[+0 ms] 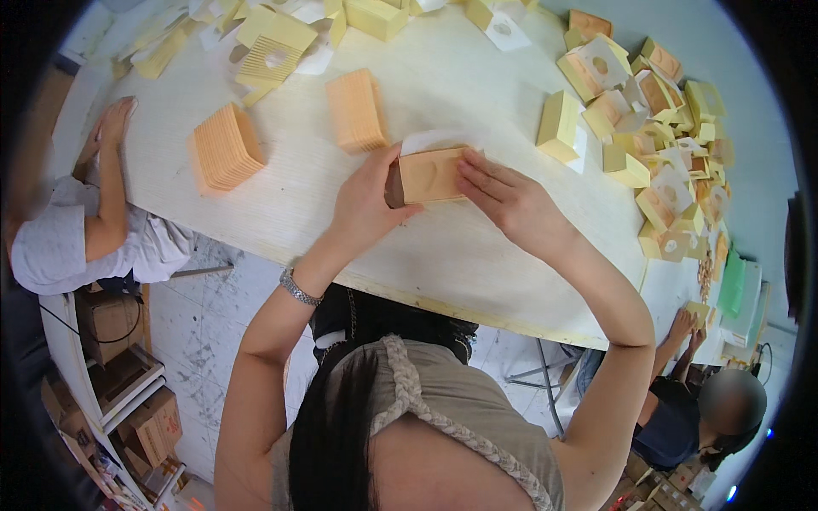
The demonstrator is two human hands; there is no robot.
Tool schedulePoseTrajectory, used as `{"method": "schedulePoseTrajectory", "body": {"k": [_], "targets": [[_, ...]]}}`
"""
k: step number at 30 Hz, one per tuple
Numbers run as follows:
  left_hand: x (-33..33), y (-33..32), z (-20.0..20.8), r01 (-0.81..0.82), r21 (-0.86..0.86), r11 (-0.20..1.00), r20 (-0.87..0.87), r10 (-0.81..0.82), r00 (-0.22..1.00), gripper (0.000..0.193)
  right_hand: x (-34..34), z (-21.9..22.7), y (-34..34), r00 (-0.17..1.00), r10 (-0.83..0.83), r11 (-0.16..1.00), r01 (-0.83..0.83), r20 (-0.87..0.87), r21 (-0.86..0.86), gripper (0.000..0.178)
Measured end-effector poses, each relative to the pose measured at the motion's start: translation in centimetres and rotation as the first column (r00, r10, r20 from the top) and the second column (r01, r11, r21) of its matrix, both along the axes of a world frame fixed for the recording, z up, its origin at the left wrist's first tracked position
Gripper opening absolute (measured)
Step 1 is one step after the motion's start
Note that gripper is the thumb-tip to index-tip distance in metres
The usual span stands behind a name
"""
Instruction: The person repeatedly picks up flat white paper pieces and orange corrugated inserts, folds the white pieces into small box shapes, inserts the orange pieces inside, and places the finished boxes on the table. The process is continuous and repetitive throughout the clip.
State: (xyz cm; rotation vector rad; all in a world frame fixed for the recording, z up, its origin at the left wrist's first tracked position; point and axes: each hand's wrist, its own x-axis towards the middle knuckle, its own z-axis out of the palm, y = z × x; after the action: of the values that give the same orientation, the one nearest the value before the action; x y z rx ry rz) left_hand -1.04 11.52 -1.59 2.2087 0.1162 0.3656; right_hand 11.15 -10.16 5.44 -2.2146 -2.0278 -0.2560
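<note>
In front of me, above the table, is a small open box point(392, 189) with a flat orange insert point(430, 175) in its top; the insert has a rounded hollow in the middle. My left hand point(368, 194) is closed round the box's left end, thumb on the near side and fingers on the far side. The fingers of my right hand point(498, 194) lie together against the right end of the insert and box. A white flap point(434, 138) stands up behind it. Just beyond my left hand is a stack of orange inserts point(356, 111), with a second stack point(226, 152) farther left.
Yellow boxes with white flaps point(558, 126) pile up along the right side of the white table point(477, 272). More yellow boxes point(277, 47) line the far edge. One person's hands point(111, 128) rest at the left; another person point(682, 409) works at the lower right.
</note>
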Motion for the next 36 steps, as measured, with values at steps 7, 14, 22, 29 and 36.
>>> {"method": "schedulePoseTrajectory", "body": {"k": [7,14,22,29,36], "targets": [[-0.1,-0.2,0.2,0.014,0.001,1.000,0.024,-0.014,1.000,0.082,-0.5,1.4,1.5,1.000,-0.026,0.994,0.025,-0.008,-0.105,0.030],[-0.1,-0.4,0.1,-0.009,0.013,1.000,0.019,0.008,1.000,0.078,-1.8,-1.2,1.8,0.984,-0.147,0.988,0.141,0.102,0.064,0.031],[-0.2,-0.3,-0.3,-0.006,0.032,0.999,0.012,0.005,1.000,0.082,-2.8,-0.7,2.1,0.985,-0.089,0.994,0.098,0.150,-0.052,0.036],[-0.4,0.0,0.2,0.063,0.121,0.991,-0.044,-0.058,0.997,0.090,-4.1,-3.4,3.9,0.996,-0.085,0.996,0.084,0.026,0.011,0.042],[-0.5,-0.2,-0.1,0.065,0.141,0.988,0.077,-0.076,0.994,0.090,-3.6,-3.4,5.0,0.989,-0.083,0.984,0.100,-0.119,0.145,0.047]]}}
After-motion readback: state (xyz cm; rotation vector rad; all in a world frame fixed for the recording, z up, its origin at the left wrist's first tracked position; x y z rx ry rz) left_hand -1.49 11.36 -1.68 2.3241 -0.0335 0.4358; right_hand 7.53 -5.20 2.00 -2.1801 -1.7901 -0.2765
